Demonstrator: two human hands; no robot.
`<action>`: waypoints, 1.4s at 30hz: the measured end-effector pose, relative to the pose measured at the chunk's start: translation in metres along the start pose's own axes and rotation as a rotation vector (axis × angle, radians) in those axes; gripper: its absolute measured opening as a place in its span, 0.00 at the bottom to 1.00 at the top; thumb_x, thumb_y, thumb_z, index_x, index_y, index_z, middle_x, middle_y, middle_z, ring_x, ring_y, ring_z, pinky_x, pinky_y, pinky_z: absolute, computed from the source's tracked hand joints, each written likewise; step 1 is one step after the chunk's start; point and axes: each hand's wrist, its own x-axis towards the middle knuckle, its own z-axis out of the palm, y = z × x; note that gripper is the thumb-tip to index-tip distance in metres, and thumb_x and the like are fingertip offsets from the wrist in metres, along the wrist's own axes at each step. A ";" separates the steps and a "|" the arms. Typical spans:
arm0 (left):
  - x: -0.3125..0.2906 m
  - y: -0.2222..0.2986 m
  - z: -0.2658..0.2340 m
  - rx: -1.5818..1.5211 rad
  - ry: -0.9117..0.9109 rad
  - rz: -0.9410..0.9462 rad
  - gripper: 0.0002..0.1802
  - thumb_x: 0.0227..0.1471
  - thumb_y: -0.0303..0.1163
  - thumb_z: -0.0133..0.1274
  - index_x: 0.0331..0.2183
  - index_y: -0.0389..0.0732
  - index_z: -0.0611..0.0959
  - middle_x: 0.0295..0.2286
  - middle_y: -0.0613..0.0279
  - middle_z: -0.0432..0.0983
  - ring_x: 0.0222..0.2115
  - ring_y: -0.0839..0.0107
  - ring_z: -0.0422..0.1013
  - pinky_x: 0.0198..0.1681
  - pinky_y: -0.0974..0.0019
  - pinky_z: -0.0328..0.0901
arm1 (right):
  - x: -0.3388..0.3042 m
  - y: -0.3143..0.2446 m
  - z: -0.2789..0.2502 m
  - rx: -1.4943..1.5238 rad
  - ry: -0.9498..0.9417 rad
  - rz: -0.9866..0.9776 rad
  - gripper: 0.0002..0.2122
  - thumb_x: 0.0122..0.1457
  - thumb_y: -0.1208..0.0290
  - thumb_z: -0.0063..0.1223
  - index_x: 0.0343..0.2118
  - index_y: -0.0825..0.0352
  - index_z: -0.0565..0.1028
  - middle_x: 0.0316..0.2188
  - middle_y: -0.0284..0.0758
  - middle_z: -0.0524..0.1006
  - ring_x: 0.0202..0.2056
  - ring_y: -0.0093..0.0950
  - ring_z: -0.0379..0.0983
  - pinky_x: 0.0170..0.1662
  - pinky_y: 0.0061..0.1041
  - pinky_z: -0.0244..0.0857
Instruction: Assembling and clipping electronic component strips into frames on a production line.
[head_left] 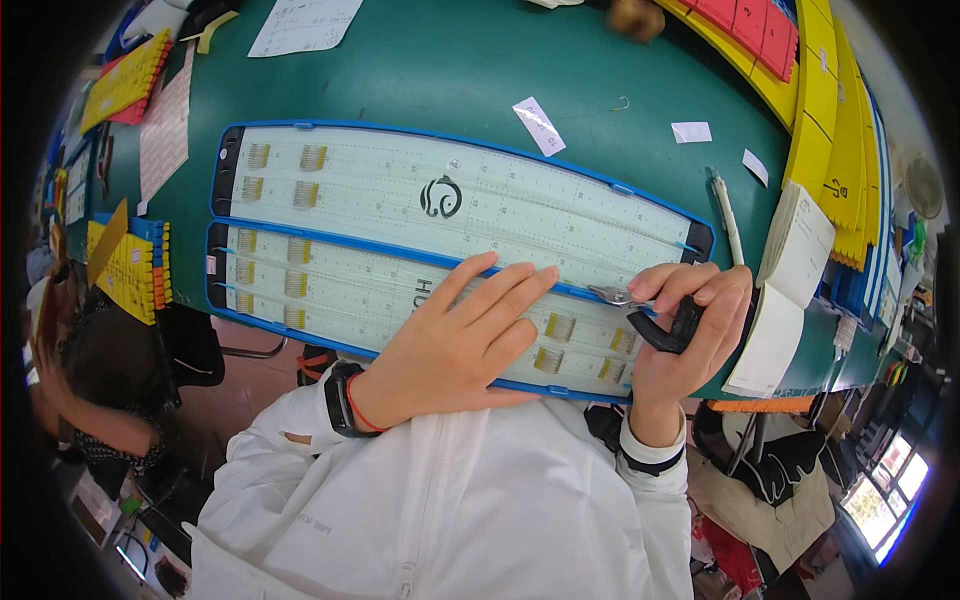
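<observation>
A long blue-edged case (375,165) lies unfolded on the table in front of me, both white ruled halves facing up. Small yellowish comb-like holders (313,157) sit in groups near its ends. My left hand (450,345) rests flat across the middle of the nearer half, fingers stretched out. My right hand (700,335) grips black-handled pliers (672,328) over the right part of the case. Their metal jaws point left, close to the central blue hinge edge. Whether anything is between the jaws is too small to tell.
Beyond the case lie white paper slips (539,126), a small hook (622,103) and a white pen (727,220). An open notebook (785,280) is at the right. Yellow boards (815,110) line the right side; more yellow pieces (125,265) stand left, where another person's arm (90,415) shows.
</observation>
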 end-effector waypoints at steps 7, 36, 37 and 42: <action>0.000 0.001 0.001 0.020 0.004 0.010 0.27 0.32 0.49 0.65 0.22 0.41 0.68 0.51 0.48 0.66 0.51 0.55 0.63 0.55 0.50 0.56 | -0.002 0.002 -0.001 0.000 0.000 0.006 0.13 0.68 0.63 0.26 0.29 0.65 0.56 0.18 0.38 0.68 0.23 0.31 0.72 0.30 0.27 0.68; -0.006 0.003 -0.001 -0.057 0.108 0.068 0.27 0.34 0.47 0.64 0.24 0.36 0.69 0.50 0.45 0.65 0.50 0.51 0.62 0.57 0.49 0.53 | 0.086 -0.012 -0.025 -0.937 -0.550 -0.138 0.11 0.51 0.79 0.54 0.39 0.66 0.75 0.41 0.39 0.74 0.41 0.36 0.71 0.41 0.27 0.64; -0.006 0.003 -0.001 -0.055 0.101 0.064 0.27 0.34 0.47 0.64 0.24 0.36 0.69 0.50 0.45 0.65 0.50 0.51 0.62 0.57 0.49 0.53 | 0.095 0.003 -0.018 -0.910 -0.536 -0.223 0.10 0.50 0.80 0.54 0.37 0.66 0.75 0.40 0.39 0.75 0.40 0.36 0.72 0.40 0.27 0.64; -0.012 0.000 -0.003 -0.078 0.104 0.070 0.28 0.34 0.48 0.64 0.24 0.36 0.69 0.50 0.46 0.65 0.50 0.51 0.62 0.57 0.49 0.53 | 0.122 0.028 0.000 -0.864 -0.473 -0.160 0.07 0.46 0.81 0.58 0.30 0.66 0.76 0.28 0.34 0.77 0.32 0.32 0.73 0.36 0.26 0.65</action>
